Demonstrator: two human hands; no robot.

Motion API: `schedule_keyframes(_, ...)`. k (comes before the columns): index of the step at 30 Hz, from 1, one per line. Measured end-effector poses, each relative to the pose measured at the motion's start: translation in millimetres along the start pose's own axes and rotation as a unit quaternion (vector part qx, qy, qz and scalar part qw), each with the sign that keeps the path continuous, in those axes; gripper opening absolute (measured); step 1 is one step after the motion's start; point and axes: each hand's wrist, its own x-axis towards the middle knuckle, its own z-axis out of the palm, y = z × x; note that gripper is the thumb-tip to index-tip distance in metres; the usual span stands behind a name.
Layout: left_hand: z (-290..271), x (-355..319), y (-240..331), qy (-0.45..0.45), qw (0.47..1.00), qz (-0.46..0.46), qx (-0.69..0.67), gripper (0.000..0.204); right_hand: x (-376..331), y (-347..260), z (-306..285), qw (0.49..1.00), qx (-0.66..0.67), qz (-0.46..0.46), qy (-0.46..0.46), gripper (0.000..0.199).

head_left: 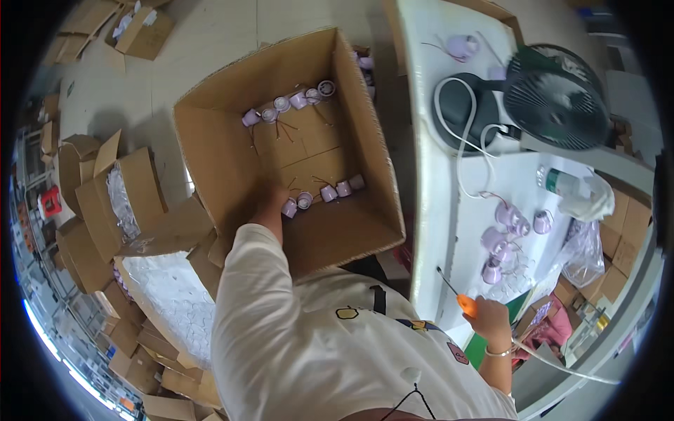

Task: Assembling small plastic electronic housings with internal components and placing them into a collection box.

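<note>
My left hand (272,203) reaches down inside a large open cardboard box (232,151). Its fingers are blurred, right beside a small lilac cup-shaped part with wires (290,208), and I cannot tell whether they grip it. That part stands at the end of a near row of similar parts, with another lilac part (328,193) further right. A second row, including a lilac part (282,104), lines the far side of the box floor. On the right, my right hand (490,324) is closed around the orange handle of a screwdriver (466,304), its shaft pointing up-left over the white table.
The white table (439,210) carries a black fan (554,105), a white cable (460,165), a clear bottle (558,181), plastic bags (584,256) and several lilac parts (500,245). Open cartons (140,182) and a box lined with clear plastic (172,302) crowd the left.
</note>
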Motion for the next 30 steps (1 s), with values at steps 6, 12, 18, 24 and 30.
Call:
schedule_keyframes(6,41.1,-37.8,-6.7,-0.159,0.974,0.139,0.078,0.057,12.0,-2.6,-17.8,0.995,0.063,0.02,-0.078,0.034)
schedule_keyframes(12,29.7,-39.9,-6.3,-0.03,0.99,0.136,-0.036,0.051,21.3,6.3,-26.0,0.983,0.122,0.034,-0.131,0.03)
schedule_keyframes(18,33.6,10.0,-14.2,0.022,0.991,-0.001,-0.13,0.036,28.2,16.5,-27.9,0.97,0.173,0.051,-0.165,0.03)
schedule_keyframes(24,38.9,27.9,13.9,-0.109,0.99,0.024,-0.085,0.054,31.2,23.0,-29.9,0.961,0.207,0.066,-0.169,0.031)
schedule_keyframes(30,56.7,-0.3,9.3,0.003,0.991,0.105,-0.08,0.069,31.8,25.1,-26.0,0.958,0.231,0.059,-0.16,0.032)
